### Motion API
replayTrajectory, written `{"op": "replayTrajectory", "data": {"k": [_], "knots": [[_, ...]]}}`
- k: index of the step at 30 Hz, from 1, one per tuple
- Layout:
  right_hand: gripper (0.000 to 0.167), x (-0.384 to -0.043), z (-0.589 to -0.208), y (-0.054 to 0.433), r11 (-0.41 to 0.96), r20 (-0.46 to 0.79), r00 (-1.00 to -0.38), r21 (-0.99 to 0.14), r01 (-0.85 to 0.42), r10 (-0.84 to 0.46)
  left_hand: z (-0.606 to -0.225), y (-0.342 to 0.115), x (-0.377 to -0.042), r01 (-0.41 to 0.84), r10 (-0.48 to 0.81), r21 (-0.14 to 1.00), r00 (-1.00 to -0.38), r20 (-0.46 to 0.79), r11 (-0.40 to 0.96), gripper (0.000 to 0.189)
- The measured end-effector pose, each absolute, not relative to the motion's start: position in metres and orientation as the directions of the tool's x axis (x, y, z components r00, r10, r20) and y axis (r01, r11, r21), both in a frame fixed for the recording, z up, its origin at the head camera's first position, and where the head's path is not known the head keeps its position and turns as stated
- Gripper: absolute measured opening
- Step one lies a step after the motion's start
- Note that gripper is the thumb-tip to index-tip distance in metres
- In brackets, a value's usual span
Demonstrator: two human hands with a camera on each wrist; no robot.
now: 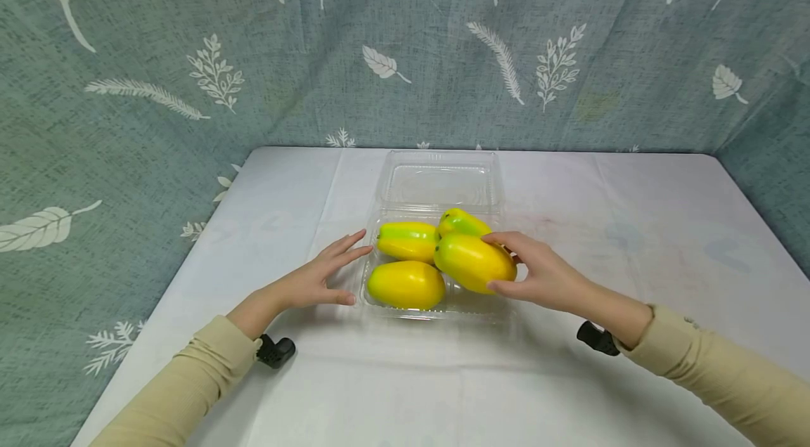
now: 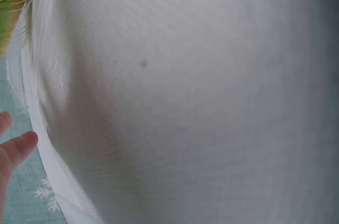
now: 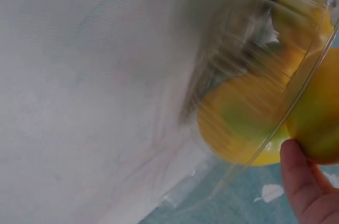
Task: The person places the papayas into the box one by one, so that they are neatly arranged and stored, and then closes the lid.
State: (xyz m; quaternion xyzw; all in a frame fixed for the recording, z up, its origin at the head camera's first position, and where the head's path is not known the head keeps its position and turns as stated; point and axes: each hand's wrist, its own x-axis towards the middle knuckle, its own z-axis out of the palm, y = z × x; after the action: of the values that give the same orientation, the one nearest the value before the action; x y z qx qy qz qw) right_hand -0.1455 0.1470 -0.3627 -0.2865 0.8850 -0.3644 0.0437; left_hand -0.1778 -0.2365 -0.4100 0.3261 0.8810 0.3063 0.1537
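Note:
A clear plastic clamshell box (image 1: 471,305) lies open on the table, its lid (image 1: 439,183) folded back to the far side. Inside are a yellow-green mango (image 1: 408,242) at the back left, a yellow mango (image 1: 406,285) at the front left and a greener mango (image 1: 462,222) at the back right, partly hidden. My right hand (image 1: 544,275) grips another mango (image 1: 474,263) between thumb and fingers, tilted over the box's right side. In the right wrist view this held mango (image 3: 320,113) shows above the rim. Fingers spread, my left hand (image 1: 316,278) is beside the box's left edge, holding nothing.
A white cloth (image 1: 392,391) covers the table. Behind it and at the sides hangs a grey-green curtain (image 1: 436,102) with white leaf prints. Black wrist cameras sit under both sleeves.

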Motion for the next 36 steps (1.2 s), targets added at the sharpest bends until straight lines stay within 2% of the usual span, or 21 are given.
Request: {"op": "replayTrajectory", "data": {"k": [5,36], "knots": [[0.059,-0.143,-0.365,0.143,0.591,0.123,-0.844,-0.662,-0.461,-0.521,-0.41,-0.237,-0.178,0.486,0.672,0.64,-0.737,-0.065,0.595,0.079],[0.059,-0.135,-0.38,0.134,0.646,0.137,-0.819,-0.548,-0.531,-0.557,-0.41,-0.236,-0.178,0.483,0.671,0.637,-0.737,-0.075,0.601,0.079]]}}
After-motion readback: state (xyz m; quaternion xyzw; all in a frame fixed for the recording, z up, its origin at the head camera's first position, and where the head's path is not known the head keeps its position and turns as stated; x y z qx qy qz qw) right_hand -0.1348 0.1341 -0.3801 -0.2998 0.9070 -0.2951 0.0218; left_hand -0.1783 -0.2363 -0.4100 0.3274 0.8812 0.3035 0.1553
